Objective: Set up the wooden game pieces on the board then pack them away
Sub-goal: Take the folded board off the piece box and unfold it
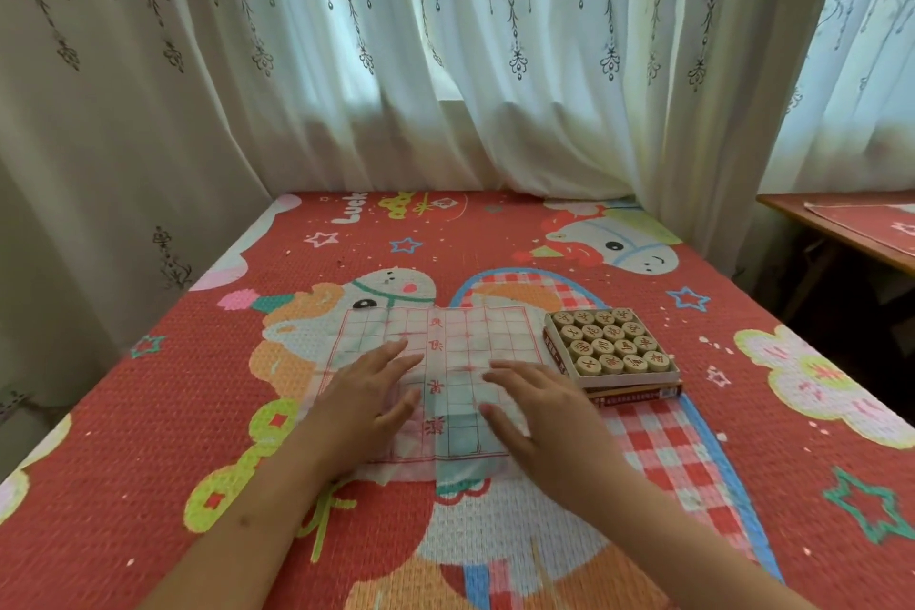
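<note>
A thin, see-through board sheet [448,342] with a red grid and red characters lies spread on the red patterned mat. My left hand [369,394] presses flat on its left half, fingers straight. On its right half my right hand [537,404] lies flat as well, fingers spread. Just right of the sheet stands a shallow box [611,349] packed with several round wooden pieces [609,339] bearing red and dark characters. The box sits on top of its lid [638,392]. No piece is on the sheet.
The red cartoon mat [148,436] covers the whole surface. White embroidered curtains [445,64] hang along the far edge and left side. A wooden table [851,233] with a similar mat stands at the far right, across a dark gap.
</note>
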The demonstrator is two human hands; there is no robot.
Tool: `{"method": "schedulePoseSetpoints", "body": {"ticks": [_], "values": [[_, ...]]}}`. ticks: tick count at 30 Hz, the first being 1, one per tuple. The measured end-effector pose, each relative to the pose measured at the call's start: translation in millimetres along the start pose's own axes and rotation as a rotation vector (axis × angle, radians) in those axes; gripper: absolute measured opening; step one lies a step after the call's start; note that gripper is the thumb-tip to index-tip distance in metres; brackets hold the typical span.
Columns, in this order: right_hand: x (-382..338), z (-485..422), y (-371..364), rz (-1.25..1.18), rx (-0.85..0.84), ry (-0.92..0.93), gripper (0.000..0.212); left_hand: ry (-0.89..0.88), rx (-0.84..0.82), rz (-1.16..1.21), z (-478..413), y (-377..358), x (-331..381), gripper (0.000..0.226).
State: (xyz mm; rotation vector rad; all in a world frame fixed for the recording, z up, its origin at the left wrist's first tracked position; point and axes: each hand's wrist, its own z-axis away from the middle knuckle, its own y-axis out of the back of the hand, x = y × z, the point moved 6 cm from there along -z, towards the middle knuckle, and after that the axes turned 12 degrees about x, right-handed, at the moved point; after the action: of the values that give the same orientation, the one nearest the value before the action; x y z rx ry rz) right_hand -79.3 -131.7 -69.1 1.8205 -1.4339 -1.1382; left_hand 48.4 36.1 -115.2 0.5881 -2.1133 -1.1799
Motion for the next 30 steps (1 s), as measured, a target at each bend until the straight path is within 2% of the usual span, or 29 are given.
{"method": "schedulePoseSetpoints", "body": {"ticks": [4,7,16,19,22,27,28,30], "values": [[-36.6,-24.5,-49.0,0.028,-0.169,0.029,0.057,0.009,-0.136,-0.136,6.0,-13.9,-4.0,0.080],[-27.4,-26.7,-80.2,0.081,-0.290,-0.027,0.063,0.015,-0.165,-0.194,5.7,-16.0,-4.8,0.092],[48.9,-18.2,-63.3,0.163,-0.315,-0.214,0.070,0.110,-0.160,-0.245,2.9,-13.4,-16.5,0.082],[49.7,-17.9,-57.0,0.138,-0.281,-0.221,0.069,0.149,-0.177,-0.278,2.5,-14.6,-19.3,0.069],[40.7,-21.5,-37.7,0.025,-0.084,-0.204,0.062,0.148,-0.158,-0.250,3.7,-11.3,-18.0,0.069],[78.2,-28.7,52.3,-0.049,0.596,-0.272,0.027,0.157,0.036,-0.082,1.4,5.2,-15.9,0.055],[93.3,-28.1,67.2,-0.040,0.654,-0.303,0.024,0.152,0.086,-0.043,0.0,9.4,-12.8,0.054],[127.1,-26.5,85.3,-0.005,0.645,-0.392,0.019,0.098,0.190,0.004,-3.8,18.6,1.1,0.050]]}}
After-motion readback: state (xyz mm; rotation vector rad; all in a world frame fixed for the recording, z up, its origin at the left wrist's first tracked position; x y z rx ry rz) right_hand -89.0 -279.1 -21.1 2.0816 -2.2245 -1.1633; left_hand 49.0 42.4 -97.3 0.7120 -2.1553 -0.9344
